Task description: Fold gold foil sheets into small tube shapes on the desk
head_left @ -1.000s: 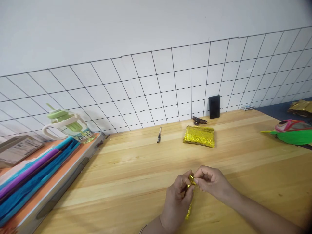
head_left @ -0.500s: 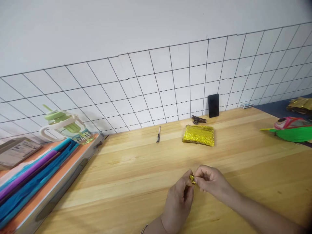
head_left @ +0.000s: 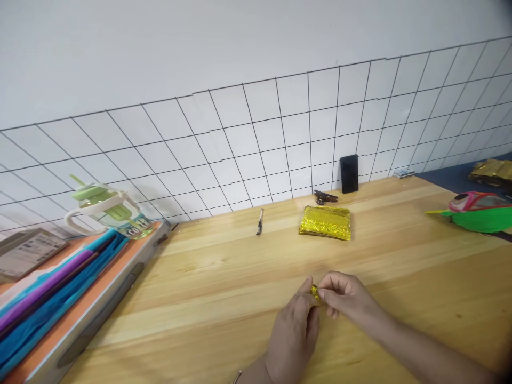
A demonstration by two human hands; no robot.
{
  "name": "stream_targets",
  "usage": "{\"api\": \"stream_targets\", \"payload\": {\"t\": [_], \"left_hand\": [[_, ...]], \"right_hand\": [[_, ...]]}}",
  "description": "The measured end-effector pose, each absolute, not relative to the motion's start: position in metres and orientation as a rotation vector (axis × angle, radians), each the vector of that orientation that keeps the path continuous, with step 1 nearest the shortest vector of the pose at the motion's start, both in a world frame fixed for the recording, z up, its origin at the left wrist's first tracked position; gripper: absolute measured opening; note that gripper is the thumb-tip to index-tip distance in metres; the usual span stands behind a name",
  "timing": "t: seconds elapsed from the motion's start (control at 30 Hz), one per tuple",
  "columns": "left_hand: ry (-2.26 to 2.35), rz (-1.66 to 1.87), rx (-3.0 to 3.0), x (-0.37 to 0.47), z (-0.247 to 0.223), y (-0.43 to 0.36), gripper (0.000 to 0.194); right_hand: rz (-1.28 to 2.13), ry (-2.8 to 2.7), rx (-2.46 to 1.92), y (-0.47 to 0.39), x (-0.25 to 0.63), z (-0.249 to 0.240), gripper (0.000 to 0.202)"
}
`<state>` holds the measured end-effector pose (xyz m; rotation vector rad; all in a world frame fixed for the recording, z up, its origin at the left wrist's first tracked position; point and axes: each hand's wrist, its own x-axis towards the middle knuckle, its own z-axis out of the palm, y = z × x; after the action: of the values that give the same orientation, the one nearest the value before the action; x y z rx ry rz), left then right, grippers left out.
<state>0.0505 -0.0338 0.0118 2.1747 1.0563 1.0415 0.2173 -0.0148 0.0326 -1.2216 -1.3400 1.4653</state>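
Foil (head_left: 314, 290) apparently in left hand (head_left: 291, 333)

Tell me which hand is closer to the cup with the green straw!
The left hand. The cup stands farther forward, well off to the left. The right hand is on the far side of the left one, so it is farther from the cup.

Site is consistent with a small craft workspace, type otherwise undetermined: wooden worktop (head_left: 200, 288) against tiled wall (head_left: 224, 144), bearing stacked gold foil (head_left: 325, 223), pen (head_left: 260, 222), hair clip (head_left: 325, 197) and coloured sheets (head_left: 60, 282) at left.
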Motion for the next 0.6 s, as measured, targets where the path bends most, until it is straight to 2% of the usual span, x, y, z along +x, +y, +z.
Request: {"api": "stream_targets", "payload": {"t": [0.6], "left_hand": [[1.054,1.115,1.953,0.0468,0.0079,-0.0302,0.019]], "right_hand": [[1.377,-1.480,-1.095,-0.0106,0.2206,0.0274,0.025]]}}
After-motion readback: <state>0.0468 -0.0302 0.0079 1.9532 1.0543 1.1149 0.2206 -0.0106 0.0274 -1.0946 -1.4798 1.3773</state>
